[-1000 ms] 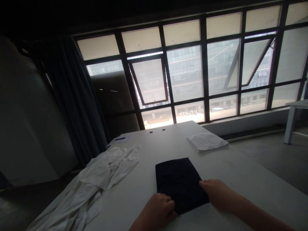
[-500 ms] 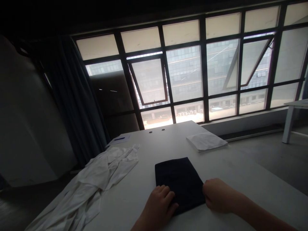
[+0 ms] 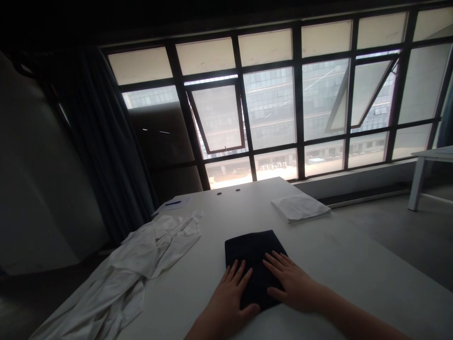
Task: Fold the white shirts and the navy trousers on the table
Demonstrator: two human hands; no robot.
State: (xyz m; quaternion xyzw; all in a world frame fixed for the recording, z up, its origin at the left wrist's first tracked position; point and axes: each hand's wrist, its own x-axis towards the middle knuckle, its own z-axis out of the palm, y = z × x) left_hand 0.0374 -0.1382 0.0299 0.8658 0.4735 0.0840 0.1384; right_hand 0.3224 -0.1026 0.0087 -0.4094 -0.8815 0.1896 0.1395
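Observation:
A dark, flat folded cloth (image 3: 253, 248) lies in front of me on the white table (image 3: 191, 283). My left hand (image 3: 231, 295) rests on its near left part, fingers spread and thumb out to the right. Across its right side lies my right hand (image 3: 293, 285), palm down with the fingers apart. Both hands press flat on the fabric, and neither grips it. The cloth's far edge shows beyond my fingertips; my hands cover much of its near half.
On the left, a heap of crumpled white cloth (image 3: 141, 259) spreads along the table edge. A folded white cloth (image 3: 300, 208) sits at the far right. Paper with a pen (image 3: 173, 203) lies at the far left. Another table (image 3: 417, 184) stands off to the right.
My right hand has let go of the cloth's right edge, opened and moved left onto its top. My left hand's fingers have stretched out and spread.

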